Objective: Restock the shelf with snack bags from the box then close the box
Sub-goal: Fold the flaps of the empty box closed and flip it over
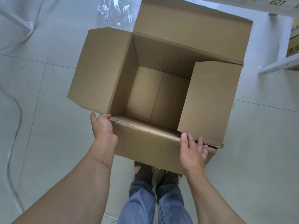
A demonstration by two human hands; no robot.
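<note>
box: we see the cardboard box [155, 88] on the pale tiled floor [40, 110], mouth up toward the camera, nothing showing on the bare bottom panels inside.
box axis: long side runs left-right across the view, slightly rotated so the right end sits nearer to us than the left.
far flap: far flap [191, 25] stands up and leans away.
left flap: left flap [100, 68] is splayed outward to the left.
right flap: right flap [208, 101] is folded inward, tilted over the right part of the opening.
near flap: near flap [145, 139] is bent outward and down toward us, with a torn corrugated edge along the crease.
left hand: our left hand [102, 126] is on the near-left corner; fingers curl over the corner edge and grip it where the left and near flaps meet.
right hand: our right hand [193, 152] lies flat on the near flap by the near-right corner, fingers straight and spread, thumb up at the crease; no grasp that we can see.
shelf: white shelf frame [278, 50] far right, with a carton [293, 39] on it and number labels above.
other: clear plastic wrap [114, 12] on the floor beyond the box; grey cable [14, 123] at left; jeans [155, 202] and dark shoes [145, 172] just near of the box.
</note>
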